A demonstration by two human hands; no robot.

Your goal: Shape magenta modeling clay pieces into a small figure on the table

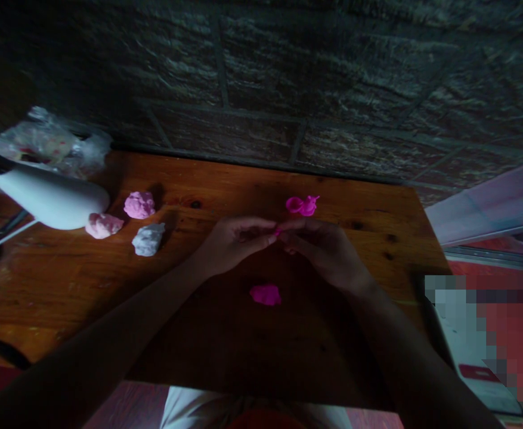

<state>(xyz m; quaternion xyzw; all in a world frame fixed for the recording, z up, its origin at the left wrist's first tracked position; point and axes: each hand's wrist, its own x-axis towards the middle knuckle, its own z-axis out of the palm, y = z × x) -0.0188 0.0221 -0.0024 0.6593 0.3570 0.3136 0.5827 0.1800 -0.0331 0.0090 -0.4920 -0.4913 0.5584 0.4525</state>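
Over the middle of the wooden table, my left hand (238, 241) and my right hand (321, 247) meet at the fingertips. Both pinch a tiny bit of magenta modelling clay (278, 231) between them. A flat magenta clay lump (266, 294) lies on the table nearer to me, below the hands. Just beyond my right hand sits a small magenta clay figure (303, 205) with a rounded, ring-like part at its left. The scene is dim, and the clay between my fingers is mostly covered.
Left on the wooden table (198, 173) are a pink lump (139, 205), a paler pink lump (104, 226) and a white lump (148, 239). A white rounded object (59, 193) and crumpled clear plastic (73, 149) lie behind them. A dark brick wall (261, 83) borders the back.
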